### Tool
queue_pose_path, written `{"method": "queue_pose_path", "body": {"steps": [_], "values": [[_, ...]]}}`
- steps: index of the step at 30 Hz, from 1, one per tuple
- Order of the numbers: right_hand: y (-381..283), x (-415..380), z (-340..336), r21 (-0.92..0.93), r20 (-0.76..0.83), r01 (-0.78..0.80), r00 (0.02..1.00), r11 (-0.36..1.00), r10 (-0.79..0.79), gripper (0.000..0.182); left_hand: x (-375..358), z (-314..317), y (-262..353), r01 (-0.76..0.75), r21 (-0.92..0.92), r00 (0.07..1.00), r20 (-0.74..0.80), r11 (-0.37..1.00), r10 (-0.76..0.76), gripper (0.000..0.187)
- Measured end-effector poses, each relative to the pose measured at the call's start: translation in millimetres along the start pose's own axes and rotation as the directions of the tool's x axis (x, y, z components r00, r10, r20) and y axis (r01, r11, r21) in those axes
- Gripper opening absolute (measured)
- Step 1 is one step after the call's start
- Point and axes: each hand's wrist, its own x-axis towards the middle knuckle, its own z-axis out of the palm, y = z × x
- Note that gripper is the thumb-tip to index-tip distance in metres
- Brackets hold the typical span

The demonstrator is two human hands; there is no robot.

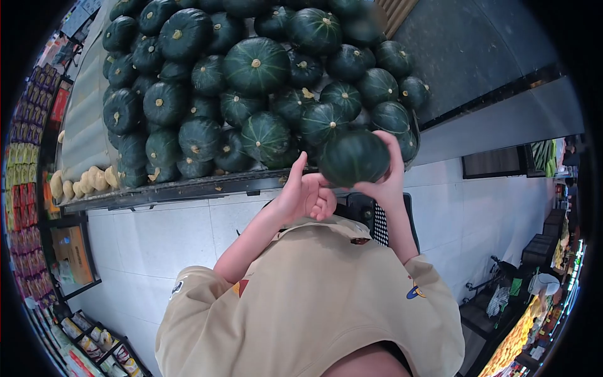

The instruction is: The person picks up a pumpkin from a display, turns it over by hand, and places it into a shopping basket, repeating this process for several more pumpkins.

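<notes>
My right hand (388, 179) is wrapped round the right side of a dark green kabocha squash (353, 158), lifted at the front edge of a display stand (245, 183). The squash is slightly blurred. Just left of it, my left hand (308, 193) is held palm up with the thumb raised and the fingers loosely curled, nothing in it. Behind both hands a heap of similar squashes (256, 66) fills the stand, green with pale stems and light streaks.
Potatoes (94, 180) lie at the stand's left corner. A dark grey panel (465, 56) adjoins the heap on the right. Packaged goods line shelves (28, 188) at far left. Below my hands is a black basket or cart (380, 220). White tiles (157, 245) cover the floor.
</notes>
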Motion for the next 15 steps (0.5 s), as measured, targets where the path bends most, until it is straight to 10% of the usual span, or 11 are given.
{"method": "queue_pose_path", "body": {"steps": [6,15], "values": [[-24.5,59.7,-17.1,0.025,-0.215,-0.050,0.975,0.998,0.055,0.046,14.2,-16.5,0.6,-0.126,0.046,0.982,-0.139,0.991,0.131,0.075],[-8.3,136.6,-17.6,-0.259,-0.151,-0.315,0.947,0.913,0.284,0.055,37.2,-20.3,-0.1,-0.214,-0.055,0.932,-0.309,0.975,0.187,0.064]]}}
